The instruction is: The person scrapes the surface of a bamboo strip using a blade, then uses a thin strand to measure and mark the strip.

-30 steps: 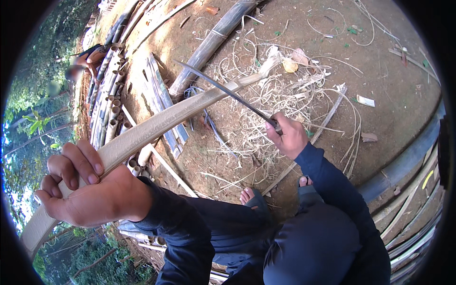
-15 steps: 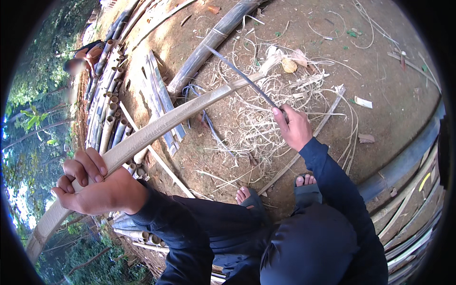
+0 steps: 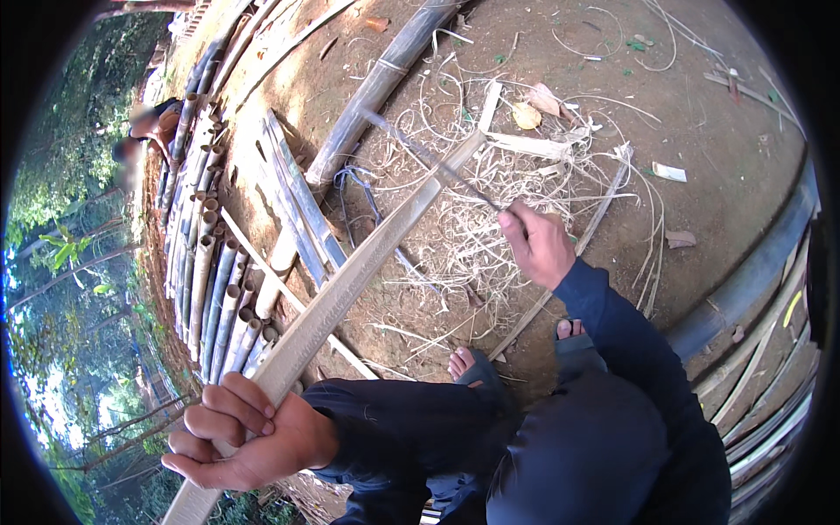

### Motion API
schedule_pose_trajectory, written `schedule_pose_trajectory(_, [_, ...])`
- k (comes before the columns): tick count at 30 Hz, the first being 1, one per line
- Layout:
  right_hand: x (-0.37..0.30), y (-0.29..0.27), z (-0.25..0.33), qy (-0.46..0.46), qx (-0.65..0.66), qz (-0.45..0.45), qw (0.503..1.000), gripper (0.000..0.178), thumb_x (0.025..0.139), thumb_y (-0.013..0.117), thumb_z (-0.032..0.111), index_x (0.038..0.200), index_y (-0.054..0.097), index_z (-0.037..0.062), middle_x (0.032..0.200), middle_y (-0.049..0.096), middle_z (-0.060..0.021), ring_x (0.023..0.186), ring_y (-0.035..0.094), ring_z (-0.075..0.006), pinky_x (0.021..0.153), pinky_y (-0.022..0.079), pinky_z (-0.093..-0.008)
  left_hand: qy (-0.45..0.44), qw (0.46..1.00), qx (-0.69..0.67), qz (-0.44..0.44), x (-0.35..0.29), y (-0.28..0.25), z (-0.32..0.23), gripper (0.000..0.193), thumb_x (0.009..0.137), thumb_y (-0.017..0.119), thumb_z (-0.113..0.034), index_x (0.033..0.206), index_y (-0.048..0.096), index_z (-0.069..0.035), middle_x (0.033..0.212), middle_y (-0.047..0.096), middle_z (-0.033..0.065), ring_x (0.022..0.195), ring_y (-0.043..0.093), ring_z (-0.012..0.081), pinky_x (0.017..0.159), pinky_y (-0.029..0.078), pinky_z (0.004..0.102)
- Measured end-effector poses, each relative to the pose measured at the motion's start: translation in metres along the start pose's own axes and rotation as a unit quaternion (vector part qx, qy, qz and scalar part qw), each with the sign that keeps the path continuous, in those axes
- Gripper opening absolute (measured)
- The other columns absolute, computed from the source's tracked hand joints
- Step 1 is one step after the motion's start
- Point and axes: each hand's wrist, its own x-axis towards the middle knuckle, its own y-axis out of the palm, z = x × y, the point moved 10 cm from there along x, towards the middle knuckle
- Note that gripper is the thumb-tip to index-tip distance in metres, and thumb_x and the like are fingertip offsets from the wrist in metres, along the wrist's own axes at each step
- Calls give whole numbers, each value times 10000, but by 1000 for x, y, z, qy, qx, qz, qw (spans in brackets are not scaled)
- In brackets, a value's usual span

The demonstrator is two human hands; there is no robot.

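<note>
The left hand (image 3: 249, 433), at the lower left of the frame, is wrapped around a long pale bamboo strip (image 3: 350, 273), fingers curled over its upper face and thumb along the near side. The strip slants from the bottom left up to the upper middle. The right hand (image 3: 538, 247), right of centre, grips the handle of a long knife (image 3: 407, 144), its thumb pressed along the grip. The blade, slightly blurred, points to the upper left and crosses the strip near its upper end; whether the edge touches it, I cannot tell.

Beyond the strip's far end, a tangle of thin shavings (image 3: 499, 210) covers the ground in the upper middle, with a yellow leaf (image 3: 527, 115) near its top edge. Left of it, a thick bamboo pole (image 3: 372, 92) runs down from the top, and split bamboo pieces (image 3: 297, 192) lie just beside its lower end, near a blue cord (image 3: 348, 175).

Further left, bamboo tubes (image 3: 201, 284) lie side by side, their hollow ends open; how deep they run inside cannot be seen. Another person (image 3: 159, 129) is beside them at the upper left.
</note>
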Motion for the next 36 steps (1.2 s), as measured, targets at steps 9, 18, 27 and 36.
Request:
schedule_pose_trajectory(9, [6,-12,-116,92,-126,10,988,565,1040,401,476,816,575,-13,506,536,-135,445,572,-304,465,441,-451,-15,998,-23,62,-38,6,-11,485,1075,320,-355,634,200,-193,481,164,-59,385,111,48,385,146,218])
schedule_pose_trajectory(18, [-46,5,70,-286,-25,41,957,490,996,497,503,764,582,81,486,507,-73,401,544,-207,387,435,-373,23,977,-156,145,-49,20,-25,516,1072,191,-479,663,281,-178,459,203,-43,342,178,70,343,198,238])
schedule_pose_trajectory(27, [9,16,-34,6,-99,110,989,553,1034,402,496,755,559,47,480,512,-116,385,539,-261,416,439,-428,-5,975,-140,175,-54,18,-23,474,1068,331,-324,624,221,-198,483,161,-52,387,120,56,397,149,227])
schedule_pose_trajectory(36, [28,5,-115,162,-135,82,974,579,1023,409,493,854,612,-22,618,619,-220,596,649,-390,631,532,-510,-3,997,-54,50,-47,7,-17,483,1057,380,-276,610,214,-198,502,148,-58,403,110,59,413,132,236])
